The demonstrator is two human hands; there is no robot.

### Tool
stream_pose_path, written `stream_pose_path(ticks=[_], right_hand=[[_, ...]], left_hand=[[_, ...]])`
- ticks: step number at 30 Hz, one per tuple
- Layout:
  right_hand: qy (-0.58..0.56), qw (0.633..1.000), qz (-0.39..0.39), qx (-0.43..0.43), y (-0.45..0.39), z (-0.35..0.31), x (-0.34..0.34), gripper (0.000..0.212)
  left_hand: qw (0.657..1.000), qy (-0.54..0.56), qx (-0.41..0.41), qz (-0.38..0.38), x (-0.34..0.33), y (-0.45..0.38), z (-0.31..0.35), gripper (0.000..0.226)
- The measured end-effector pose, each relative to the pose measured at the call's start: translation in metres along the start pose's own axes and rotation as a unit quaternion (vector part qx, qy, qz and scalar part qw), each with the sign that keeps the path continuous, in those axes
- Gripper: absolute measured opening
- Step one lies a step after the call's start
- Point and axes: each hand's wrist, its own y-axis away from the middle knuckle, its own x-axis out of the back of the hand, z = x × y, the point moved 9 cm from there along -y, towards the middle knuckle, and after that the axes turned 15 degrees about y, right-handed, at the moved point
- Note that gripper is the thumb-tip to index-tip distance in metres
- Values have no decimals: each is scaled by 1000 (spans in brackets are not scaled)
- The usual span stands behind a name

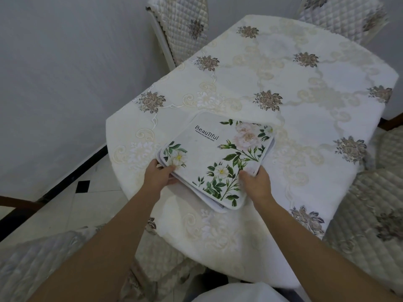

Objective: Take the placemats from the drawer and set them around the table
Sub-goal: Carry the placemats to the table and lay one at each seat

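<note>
A bench (283, 88) draped in a cream floral cloth, with quilted chairs (183, 25) around it. Near its front edge lies a stack of white floral placemats (216, 158). The left hand (158, 174) grips the stack's left corner; the right hand (256, 182) pinches the top mat's near edge.
</note>
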Motion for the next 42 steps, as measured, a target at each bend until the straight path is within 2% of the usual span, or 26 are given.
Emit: stream_pose_path(ticks=[9,14,18,25,32,35,38,40,42], right_hand=[[-15,999,26,13,-57,-28,49,39],[4,999,44,18,-100,-42,79,49],[4,998,61,19,-136,-45,102,38],[42,996,83,-1,-189,-28,137,36],[98,992,76,-1,-211,-3,154,35],[119,991,60,-14,-211,10,155,38],[135,989,53,-16,-209,21,159,42],[135,989,59,-6,-203,25,162,41],[134,989,58,-1,-197,29,162,38]], left_hand=[[999,-1,-37,-23,-80,-27,34,31],[998,-8,-40,-36,-134,-49,47,31],[997,-20,-47,-56,-177,-66,53,32],[996,-35,-28,-75,-236,-80,35,30],[998,-57,14,-33,-248,-75,-14,31],[994,-109,5,-10,-241,-75,-20,30],[980,-190,-62,20,-231,-76,-4,32],[961,-256,-101,16,-232,-74,8,42],[928,-343,-144,-11,-238,-74,15,46]])
